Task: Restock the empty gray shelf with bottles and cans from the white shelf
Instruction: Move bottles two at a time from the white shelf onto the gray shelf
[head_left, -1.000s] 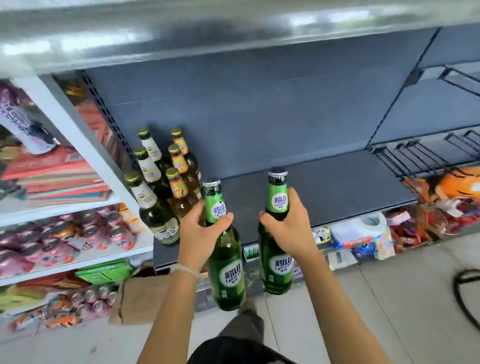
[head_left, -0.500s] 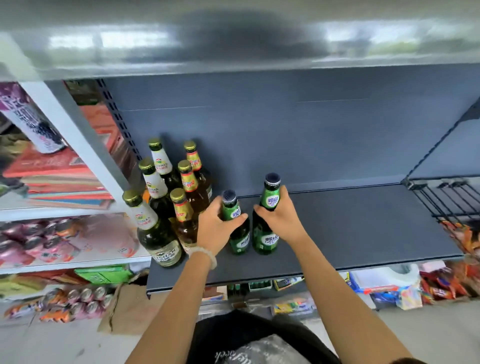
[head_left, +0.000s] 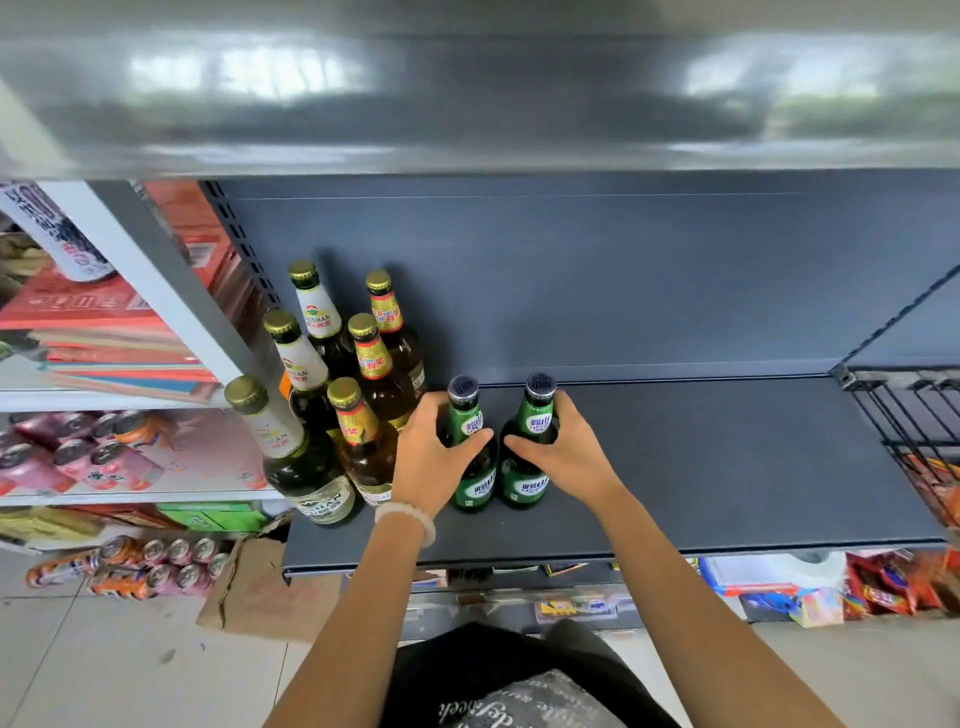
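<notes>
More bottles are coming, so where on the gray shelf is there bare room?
Bare: the gray shelf from the right green bottle to the wire rack, plus the front strip. Crowded: the left corner, with six gold-capped bottles beside the left green bottle.

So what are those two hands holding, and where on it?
Each holds a green bottle standing on the gray shelf. The left hand wraps the left green bottle at its shoulder; the right hand wraps the right green bottle likewise.
</notes>
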